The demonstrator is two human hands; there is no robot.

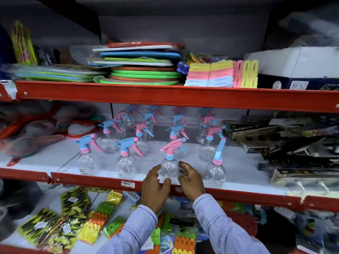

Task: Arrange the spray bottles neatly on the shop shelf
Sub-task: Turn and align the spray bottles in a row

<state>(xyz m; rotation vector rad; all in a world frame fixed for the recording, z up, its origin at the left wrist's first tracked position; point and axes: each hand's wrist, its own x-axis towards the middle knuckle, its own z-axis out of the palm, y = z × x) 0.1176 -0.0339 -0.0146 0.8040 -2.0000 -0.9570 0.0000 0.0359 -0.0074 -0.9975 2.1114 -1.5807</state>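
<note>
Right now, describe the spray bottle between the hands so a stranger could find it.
Look at the middle shelf with the red front edge. In its front row, the third clear bottle from the left sits between both hands. Its left neighbours have blue heads; this one has a pink head with a blue collar.

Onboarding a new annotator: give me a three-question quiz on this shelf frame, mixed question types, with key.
1. True or false: the clear plastic spray bottle with the pink trigger head stands in the front row.
2. Which hands flank that bottle? A) left only B) right only C) both
3. Fill in: the front-row clear bottle at far right has a ___ nozzle pointing upward.

Key: 1 true. 2 C, left hand and right hand. 3 blue.
</note>
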